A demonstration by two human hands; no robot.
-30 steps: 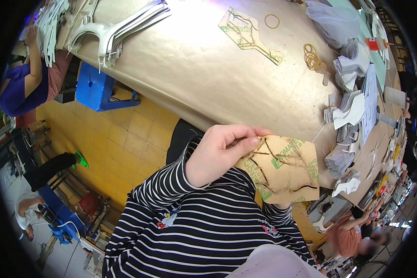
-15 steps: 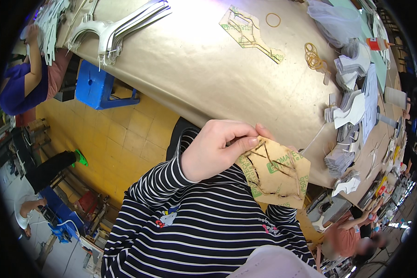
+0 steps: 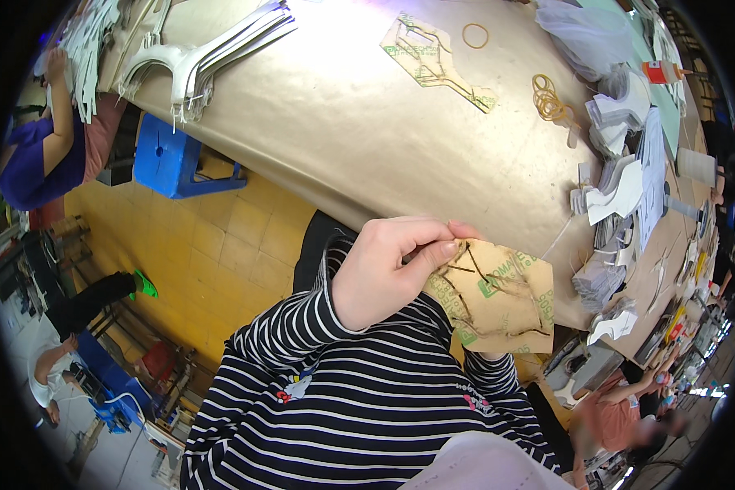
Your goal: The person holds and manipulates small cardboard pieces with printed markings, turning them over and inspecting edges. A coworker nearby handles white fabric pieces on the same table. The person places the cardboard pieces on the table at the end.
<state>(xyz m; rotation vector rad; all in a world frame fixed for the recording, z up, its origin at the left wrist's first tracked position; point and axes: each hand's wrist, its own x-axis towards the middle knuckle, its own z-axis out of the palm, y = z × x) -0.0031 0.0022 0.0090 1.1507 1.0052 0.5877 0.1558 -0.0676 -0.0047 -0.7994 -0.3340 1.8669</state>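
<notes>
My left hand (image 3: 388,265) is closed, with thumb and fingers pinching the upper left corner of a slotted template board (image 3: 502,306). The board is flat, cream-coloured and many-sided, with green print and dark cut lines across it. It is held up in front of my striped top, just off the table's near edge. Behind it sits my right hand (image 3: 492,356), of which only a sliver by the cuff shows; its fingers are hidden. Farther off on the table lies a similar template (image 3: 433,61) with a narrow tail. Next to it is a single rubber band (image 3: 475,35).
A gold-brown sheet covers the table (image 3: 367,131). Along the right lie a pile of rubber bands (image 3: 550,98), stacked white cut pieces (image 3: 616,192) and a glue bottle (image 3: 661,72). White strips (image 3: 208,61) hang over the far left edge. A blue stool (image 3: 163,159) and other people are nearby.
The template board has tilted slightly, its lower edge rising and shifting a little right. My left hand has moved slightly right with it and keeps its pinch.
</notes>
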